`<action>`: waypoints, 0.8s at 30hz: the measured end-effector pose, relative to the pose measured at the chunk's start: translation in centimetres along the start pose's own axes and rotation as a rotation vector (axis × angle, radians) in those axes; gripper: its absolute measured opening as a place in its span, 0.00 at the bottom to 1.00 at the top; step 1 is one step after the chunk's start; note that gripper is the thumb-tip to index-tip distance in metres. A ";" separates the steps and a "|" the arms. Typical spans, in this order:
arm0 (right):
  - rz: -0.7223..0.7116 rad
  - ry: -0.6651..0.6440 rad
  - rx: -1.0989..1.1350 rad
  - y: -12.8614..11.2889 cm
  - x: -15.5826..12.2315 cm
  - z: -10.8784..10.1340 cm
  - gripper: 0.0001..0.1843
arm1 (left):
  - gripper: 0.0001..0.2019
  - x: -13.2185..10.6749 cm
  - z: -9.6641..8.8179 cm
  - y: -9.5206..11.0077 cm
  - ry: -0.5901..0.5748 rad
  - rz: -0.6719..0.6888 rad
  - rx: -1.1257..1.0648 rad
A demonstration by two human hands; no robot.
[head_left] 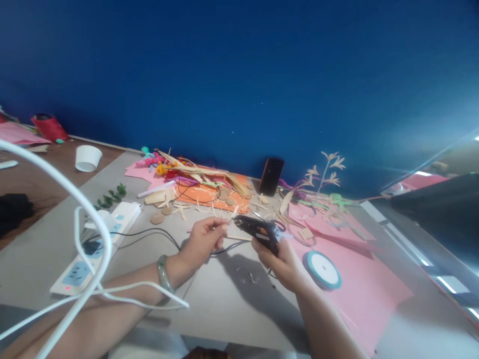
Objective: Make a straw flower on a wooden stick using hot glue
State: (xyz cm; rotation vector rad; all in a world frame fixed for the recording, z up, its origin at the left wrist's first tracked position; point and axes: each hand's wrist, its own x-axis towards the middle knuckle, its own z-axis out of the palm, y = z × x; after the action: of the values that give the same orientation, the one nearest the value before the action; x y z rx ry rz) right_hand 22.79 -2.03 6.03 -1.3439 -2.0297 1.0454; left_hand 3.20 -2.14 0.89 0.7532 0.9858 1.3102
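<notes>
A black, gun-shaped tool is in the right hand's grasp, its nozzle pointing toward the left hand, just beside its fingertips. The left hand's thumb and forefinger are pinched together at a small, pale, pointed sliver; whether they grip it is unclear. A thin, pale stick spans the gap between both hands, above the grey worktop. Right of the right hand, a round white-and-teal spool lies on pink sheeting. Beyond the hands, a dark phone stands near the blue wall.
</notes>
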 end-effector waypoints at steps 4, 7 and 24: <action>0.001 -0.017 -0.016 -0.1 -0.1 0.1 0.19 | 0.18 0.0 0.0 -0.2 -0.019 0.022 0.025; -0.002 -0.021 -0.011 -0.2 -0.2 0.1 0.18 | 0.18 -0.1 0.0 -0.1 -0.009 0.025 0.026; -0.022 -0.003 -0.046 -0.6 -0.2 0.2 0.19 | 0.16 -0.1 0.0 0.3 0.020 0.008 -0.026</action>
State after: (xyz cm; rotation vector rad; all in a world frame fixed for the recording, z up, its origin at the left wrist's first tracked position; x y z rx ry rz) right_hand 22.38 -2.38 6.41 -1.3405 -2.0776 0.9976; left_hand 3.11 -2.21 1.17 0.7260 0.9812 1.3378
